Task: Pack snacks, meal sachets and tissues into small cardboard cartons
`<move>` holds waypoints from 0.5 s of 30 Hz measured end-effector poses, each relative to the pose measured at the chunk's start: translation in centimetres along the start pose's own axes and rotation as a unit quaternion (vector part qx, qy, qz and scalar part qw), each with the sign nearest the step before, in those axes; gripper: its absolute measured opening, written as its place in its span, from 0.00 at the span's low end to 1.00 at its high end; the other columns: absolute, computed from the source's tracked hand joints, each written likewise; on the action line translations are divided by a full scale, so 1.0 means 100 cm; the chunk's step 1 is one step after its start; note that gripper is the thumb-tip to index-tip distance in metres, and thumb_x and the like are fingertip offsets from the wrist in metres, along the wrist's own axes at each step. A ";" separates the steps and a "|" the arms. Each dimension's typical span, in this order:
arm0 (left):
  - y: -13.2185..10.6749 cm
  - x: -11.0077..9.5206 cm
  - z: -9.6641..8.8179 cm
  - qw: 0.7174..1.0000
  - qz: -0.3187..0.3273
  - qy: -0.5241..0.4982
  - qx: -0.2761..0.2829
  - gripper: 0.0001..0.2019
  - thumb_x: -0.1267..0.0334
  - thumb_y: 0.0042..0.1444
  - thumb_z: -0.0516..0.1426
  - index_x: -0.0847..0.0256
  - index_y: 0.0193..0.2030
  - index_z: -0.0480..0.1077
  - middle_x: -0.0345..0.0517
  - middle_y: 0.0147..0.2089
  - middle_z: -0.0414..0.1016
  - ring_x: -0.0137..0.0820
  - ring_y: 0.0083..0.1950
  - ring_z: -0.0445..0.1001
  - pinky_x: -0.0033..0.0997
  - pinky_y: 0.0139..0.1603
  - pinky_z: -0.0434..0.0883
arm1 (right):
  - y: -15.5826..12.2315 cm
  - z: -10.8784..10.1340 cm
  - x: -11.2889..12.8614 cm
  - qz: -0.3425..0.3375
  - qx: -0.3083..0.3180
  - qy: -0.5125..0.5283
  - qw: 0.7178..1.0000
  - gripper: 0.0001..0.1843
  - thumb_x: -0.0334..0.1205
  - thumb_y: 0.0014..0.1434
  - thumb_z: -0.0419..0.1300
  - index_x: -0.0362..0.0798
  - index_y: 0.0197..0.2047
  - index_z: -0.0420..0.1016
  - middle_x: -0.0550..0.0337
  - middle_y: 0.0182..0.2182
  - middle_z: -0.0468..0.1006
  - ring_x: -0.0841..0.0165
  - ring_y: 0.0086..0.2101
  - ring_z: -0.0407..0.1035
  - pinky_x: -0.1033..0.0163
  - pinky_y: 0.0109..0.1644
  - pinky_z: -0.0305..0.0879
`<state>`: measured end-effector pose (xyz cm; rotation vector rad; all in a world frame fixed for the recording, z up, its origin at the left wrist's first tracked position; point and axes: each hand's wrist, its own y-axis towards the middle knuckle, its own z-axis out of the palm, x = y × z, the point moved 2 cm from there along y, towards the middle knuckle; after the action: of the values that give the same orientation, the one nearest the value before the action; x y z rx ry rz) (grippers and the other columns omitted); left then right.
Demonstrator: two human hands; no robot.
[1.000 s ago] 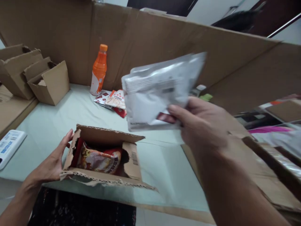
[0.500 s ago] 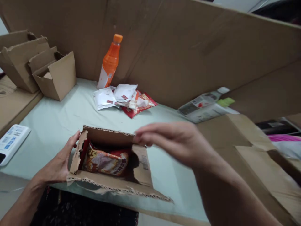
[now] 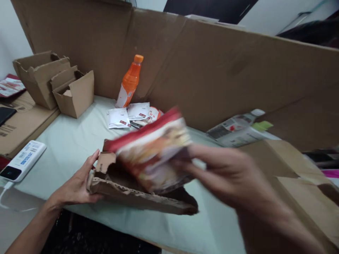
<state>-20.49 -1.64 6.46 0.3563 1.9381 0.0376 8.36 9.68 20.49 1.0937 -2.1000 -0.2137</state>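
Observation:
My left hand [image 3: 78, 185] grips the left end of an open cardboard box [image 3: 148, 203] with torn, ragged edges. The box is tilted on the pale green cloth. Pinched between thumb and fingers, a red and white snack packet [image 3: 159, 151] with food pictures is in my right hand [image 3: 225, 173]. It is smeared by motion and slants over the box opening, its left and lower parts close to the rim. Whether its lower corner is still inside is hard to tell. The packet hides part of the box's interior.
Behind the box are white sachets [image 3: 118, 118] and an orange drink bottle [image 3: 130, 83] against a tall cardboard wall [image 3: 227, 74]. Small cardboard boxes [image 3: 75, 93] stand back left, near a white power bank [image 3: 23, 160]. Two bottles [image 3: 238, 127] lie right, behind a larger carton [image 3: 270, 158].
The snack packet that lay in the box is now lifted in my right hand, which was bare above the box's right edge. The box has tilted in my left hand; the view has shifted.

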 end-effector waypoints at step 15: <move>-0.042 0.001 -0.086 0.950 -0.099 0.067 -0.289 0.65 0.49 0.46 0.75 0.46 0.81 0.36 0.55 0.82 0.44 0.59 0.80 0.48 0.65 0.76 0.57 | -0.004 0.035 -0.154 0.351 -0.160 0.084 0.919 0.29 0.60 0.40 0.67 0.47 0.39 0.83 0.43 0.47 0.85 0.47 0.51 0.76 0.45 0.57 0.69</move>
<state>-29.36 -4.40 8.92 -0.2369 1.9847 0.4981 11.72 20.52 9.54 0.1258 -2.0673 -0.0992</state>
